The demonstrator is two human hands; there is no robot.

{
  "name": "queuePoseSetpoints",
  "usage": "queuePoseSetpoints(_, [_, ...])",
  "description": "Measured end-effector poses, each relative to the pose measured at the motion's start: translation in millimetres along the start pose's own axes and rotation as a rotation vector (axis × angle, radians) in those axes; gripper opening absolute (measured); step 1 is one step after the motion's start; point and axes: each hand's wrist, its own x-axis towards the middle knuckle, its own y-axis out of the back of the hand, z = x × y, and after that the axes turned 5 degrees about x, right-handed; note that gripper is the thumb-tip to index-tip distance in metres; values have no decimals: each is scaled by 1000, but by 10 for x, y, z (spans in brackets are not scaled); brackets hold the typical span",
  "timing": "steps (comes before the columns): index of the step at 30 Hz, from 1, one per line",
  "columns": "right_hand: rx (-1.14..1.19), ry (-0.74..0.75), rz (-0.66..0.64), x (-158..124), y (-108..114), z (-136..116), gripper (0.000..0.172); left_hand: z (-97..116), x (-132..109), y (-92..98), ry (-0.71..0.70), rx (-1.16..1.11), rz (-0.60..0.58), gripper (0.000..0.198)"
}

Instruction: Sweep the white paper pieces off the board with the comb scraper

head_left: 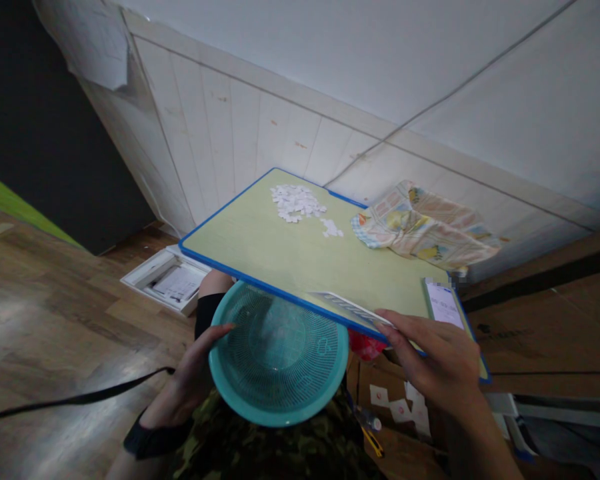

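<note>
From above, the left hand (196,363) is gripping the left rim of a teal mesh basket (300,400), thumb reaching over the inside; the basket is sitting above camouflage-patterned clothing (260,453), its far side partly hidden by the near edge of a pale green, blue-edged table (240,230). The right hand (433,350) is pinching one end of a thin white card (353,308) — the card is slanting along that near edge. Farther back, a pile of small white pieces (297,201) is lying on the table, a smaller cluster (333,228) just beside it. A crumpled patterned cloth (425,227) is lying to the right — and a phone (443,303) is resting near the right hand
</note>
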Motion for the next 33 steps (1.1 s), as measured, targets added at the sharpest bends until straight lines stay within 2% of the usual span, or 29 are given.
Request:
queuePoseSetpoints(6, [80,25,-28,-17,-75,31,58,29,-13,-5,15,-15,16,28])
queuePoseSetpoints(10, [48,13,-5,-3,-40,-8,54,51,-28,-38,39,-36,51,37])
queuePoseSetpoints(14, [22,4,-3,8,-9,-31,52,41,-11,-19,24,-52,22,42])
queuePoseSetpoints(21, [37,30,-60,-28,30,-64,44,29,-3,5,43,-62,-13,39])
queuePoseSetpoints(33, [91,13,-85,-39,69,-122,44,38,-7,-5,29,-46,13,32])
